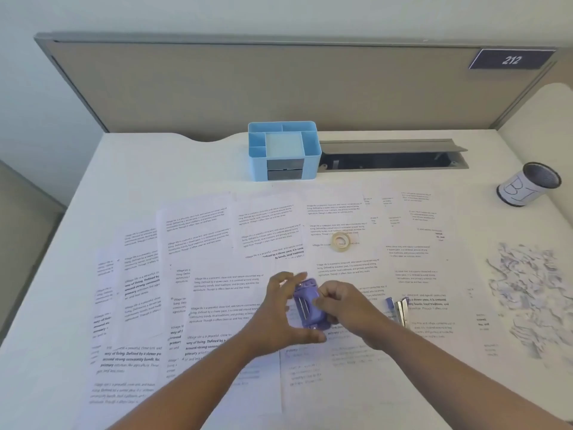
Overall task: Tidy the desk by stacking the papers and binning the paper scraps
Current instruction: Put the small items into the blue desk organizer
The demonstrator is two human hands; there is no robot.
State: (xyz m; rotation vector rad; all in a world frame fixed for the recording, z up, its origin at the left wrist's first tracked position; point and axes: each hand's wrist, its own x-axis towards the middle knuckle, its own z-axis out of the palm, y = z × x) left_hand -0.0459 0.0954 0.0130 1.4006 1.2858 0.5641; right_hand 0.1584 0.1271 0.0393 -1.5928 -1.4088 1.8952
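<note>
- My left hand (280, 308) and right hand (342, 308) both grip a purple stapler (310, 305) at lower centre
- Papers (217, 243) lie spread across the bench (155, 162)
- Paper scraps (530, 290) sit piled at right, below the bin (527, 186)

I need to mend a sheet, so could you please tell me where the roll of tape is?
The roll of tape lies flat on the spread papers, right of centre, beyond both hands.

One organizer (283, 150), one tape roll (340, 242), one cup (528, 188), two hands.
</note>
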